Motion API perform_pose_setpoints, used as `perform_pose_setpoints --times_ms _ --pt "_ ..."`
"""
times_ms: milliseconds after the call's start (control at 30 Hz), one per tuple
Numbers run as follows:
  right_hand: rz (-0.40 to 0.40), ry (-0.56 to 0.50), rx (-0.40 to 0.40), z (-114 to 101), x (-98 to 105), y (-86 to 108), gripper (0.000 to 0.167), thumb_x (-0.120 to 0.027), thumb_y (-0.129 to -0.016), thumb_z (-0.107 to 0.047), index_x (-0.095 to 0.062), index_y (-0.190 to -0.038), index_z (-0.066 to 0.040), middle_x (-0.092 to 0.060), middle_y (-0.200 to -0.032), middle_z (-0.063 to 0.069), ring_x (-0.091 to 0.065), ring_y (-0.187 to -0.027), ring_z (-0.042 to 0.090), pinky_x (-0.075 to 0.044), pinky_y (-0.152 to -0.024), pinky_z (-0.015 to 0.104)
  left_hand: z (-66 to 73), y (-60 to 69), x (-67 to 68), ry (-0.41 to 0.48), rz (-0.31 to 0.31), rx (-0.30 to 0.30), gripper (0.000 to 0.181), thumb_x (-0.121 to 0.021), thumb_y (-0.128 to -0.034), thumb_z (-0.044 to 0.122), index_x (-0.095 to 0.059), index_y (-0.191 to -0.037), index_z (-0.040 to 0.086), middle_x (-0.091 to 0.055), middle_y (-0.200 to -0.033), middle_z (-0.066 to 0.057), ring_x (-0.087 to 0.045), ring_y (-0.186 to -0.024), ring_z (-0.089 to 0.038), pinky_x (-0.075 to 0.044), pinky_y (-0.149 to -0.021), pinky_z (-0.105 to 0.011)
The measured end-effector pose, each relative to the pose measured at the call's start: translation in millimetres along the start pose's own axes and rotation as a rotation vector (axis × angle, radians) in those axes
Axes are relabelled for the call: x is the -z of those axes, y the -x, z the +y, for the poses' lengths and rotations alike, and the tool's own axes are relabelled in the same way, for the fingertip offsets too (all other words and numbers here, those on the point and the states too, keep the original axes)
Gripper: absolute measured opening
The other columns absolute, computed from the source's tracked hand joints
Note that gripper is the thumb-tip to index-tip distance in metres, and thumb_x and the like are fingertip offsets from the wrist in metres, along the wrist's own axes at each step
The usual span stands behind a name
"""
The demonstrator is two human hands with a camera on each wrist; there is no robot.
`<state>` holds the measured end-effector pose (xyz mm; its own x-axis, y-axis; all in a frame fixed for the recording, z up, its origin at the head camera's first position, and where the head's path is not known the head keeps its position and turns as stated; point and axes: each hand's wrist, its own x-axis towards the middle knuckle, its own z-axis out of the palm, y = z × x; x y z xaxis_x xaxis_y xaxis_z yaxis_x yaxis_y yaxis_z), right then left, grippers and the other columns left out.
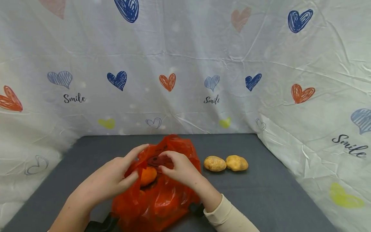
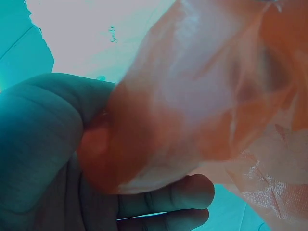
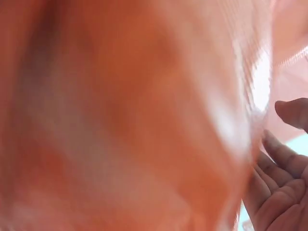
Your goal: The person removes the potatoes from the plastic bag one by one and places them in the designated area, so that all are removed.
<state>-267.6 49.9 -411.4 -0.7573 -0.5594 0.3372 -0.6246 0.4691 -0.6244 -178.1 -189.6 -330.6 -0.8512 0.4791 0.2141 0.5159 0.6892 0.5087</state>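
Note:
A red plastic bag (image 1: 165,204) stands on the dark table, its mouth spread open. An orange-coloured round fruit (image 1: 148,176) shows inside the opening; the rest of the contents are hard to make out through the film. My left hand (image 1: 108,180) holds the left edge of the bag between thumb and fingers, as the left wrist view also shows. Over the right side of the mouth, my right hand (image 1: 183,168) has its thumb and fingers apart with nothing between them. In the right wrist view the bag film fills most of the picture beside the fingers (image 3: 284,156).
Two potatoes (image 1: 214,163) (image 1: 237,163) lie side by side on the table (image 1: 261,196), right of the bag. A white curtain (image 1: 185,42) printed with hearts hangs behind the table and along its sides.

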Motion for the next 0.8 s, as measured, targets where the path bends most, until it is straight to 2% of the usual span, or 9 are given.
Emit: perform_pose_setpoints --times_ms 167,300,400,500,600,800 --pt "-0.121 0.107 0.024 2 -13 -0.6 0.047 -0.074 -0.096 -0.023 -0.060 -0.139 -0.010 -0.063 -0.135 0.000 -0.058 -0.123 0.009 -0.046 -0.103 0.030 0.7 0.1 -1.2 -0.010 -0.003 -0.003 0.079 -0.062 -0.0938 0.003 -0.029 -0.161 0.029 -0.031 -0.055 0.014 -0.025 -0.042 -0.004 -0.031 -0.043 -0.025" --pt "-0.235 0.188 0.011 3 -23 0.2 0.062 -0.073 -0.096 -0.024 -0.047 -0.152 -0.012 -0.052 -0.149 0.002 -0.050 -0.135 0.013 -0.041 -0.109 0.033 1.8 0.5 -2.4 -0.016 0.001 -0.020 0.079 -0.062 -0.0930 0.002 -0.030 -0.161 0.026 -0.029 -0.055 0.014 -0.024 -0.043 -0.004 -0.030 -0.043 -0.024" --pt "-0.287 0.231 -0.007 3 -30 0.2 0.069 -0.070 -0.098 -0.024 -0.038 -0.158 -0.013 -0.040 -0.159 0.004 -0.042 -0.143 0.016 -0.038 -0.113 0.034 2.0 0.9 -3.8 -0.027 0.009 -0.033 0.077 -0.062 -0.0925 0.002 -0.032 -0.160 0.023 -0.029 -0.056 0.015 -0.025 -0.044 -0.002 -0.030 -0.044 -0.023" --pt "-0.318 0.252 -0.026 3 -36 0.2 0.072 -0.068 -0.100 -0.024 -0.032 -0.162 -0.013 -0.030 -0.165 0.005 -0.037 -0.146 0.017 -0.035 -0.114 0.035 1.4 1.0 -4.9 -0.031 0.014 -0.042 0.075 -0.063 -0.0930 0.003 -0.033 -0.159 0.022 -0.030 -0.057 0.016 -0.027 -0.045 -0.002 -0.031 -0.045 -0.023" --pt "-0.330 0.270 -0.035 5 -41 1.0 0.075 -0.068 -0.100 -0.023 -0.029 -0.163 -0.014 -0.028 -0.166 0.004 -0.039 -0.145 0.017 -0.036 -0.114 0.035 0.7 0.7 -4.8 -0.021 0.006 -0.041 0.074 -0.064 -0.0943 0.005 -0.033 -0.159 0.023 -0.032 -0.057 0.015 -0.029 -0.045 -0.003 -0.033 -0.045 -0.024" --pt "-0.329 0.335 0.035 10 -48 1.0 0.069 -0.068 -0.099 -0.020 -0.036 -0.159 -0.011 -0.043 -0.156 0.004 -0.051 -0.135 0.015 -0.042 -0.108 0.030 1.6 -0.3 -4.2 -0.007 -0.015 -0.037 0.074 -0.064 -0.0956 0.007 -0.032 -0.160 0.024 -0.033 -0.057 0.014 -0.030 -0.044 -0.004 -0.034 -0.045 -0.025"
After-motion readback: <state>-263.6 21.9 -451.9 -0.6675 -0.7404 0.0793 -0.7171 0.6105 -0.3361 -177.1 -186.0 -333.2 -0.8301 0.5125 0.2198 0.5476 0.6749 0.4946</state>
